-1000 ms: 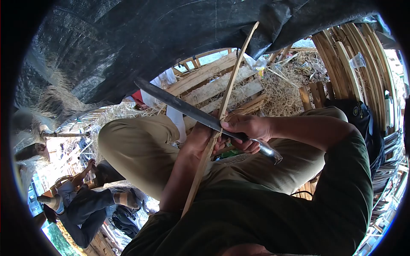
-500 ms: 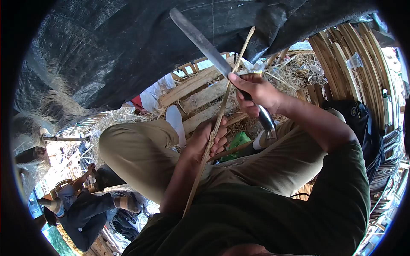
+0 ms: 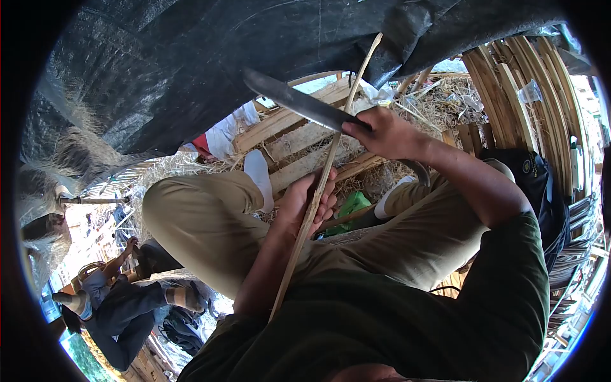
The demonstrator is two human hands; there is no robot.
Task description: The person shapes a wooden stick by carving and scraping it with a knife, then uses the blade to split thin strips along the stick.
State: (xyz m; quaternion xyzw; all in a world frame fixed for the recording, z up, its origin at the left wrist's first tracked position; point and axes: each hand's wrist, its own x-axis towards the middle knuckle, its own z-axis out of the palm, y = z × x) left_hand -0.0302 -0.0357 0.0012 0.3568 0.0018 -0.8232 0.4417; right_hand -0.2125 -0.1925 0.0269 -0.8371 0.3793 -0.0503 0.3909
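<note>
My left hand (image 3: pixel 310 202) is closed round a long, thin strip of bamboo or wood (image 3: pixel 304 234), which slants from my lap up to a narrow tip near the dark sheet. In my right hand (image 3: pixel 391 134) is the handle of a machete (image 3: pixel 296 100), gripped with the fingers wrapped. Its long grey blade points up and left and crosses the strip just above my left hand. The curved end of the handle (image 3: pixel 417 170) shows below my right wrist. Whether the edge is biting into the strip I cannot tell.
A dark tarpaulin (image 3: pixel 191 57) hangs across the top. Wooden planks (image 3: pixel 305 143) and straw lie beyond my crossed legs, with green plastic (image 3: pixel 352 210) between them. Upright boards (image 3: pixel 509 95) and a black bag (image 3: pixel 528 191) are at right. Another person (image 3: pixel 121 312) sits at lower left.
The machete blade has swung down to a flatter angle across the strip, and my right hand has turned with it. My left hand keeps its hold on the strip in about the same place.
</note>
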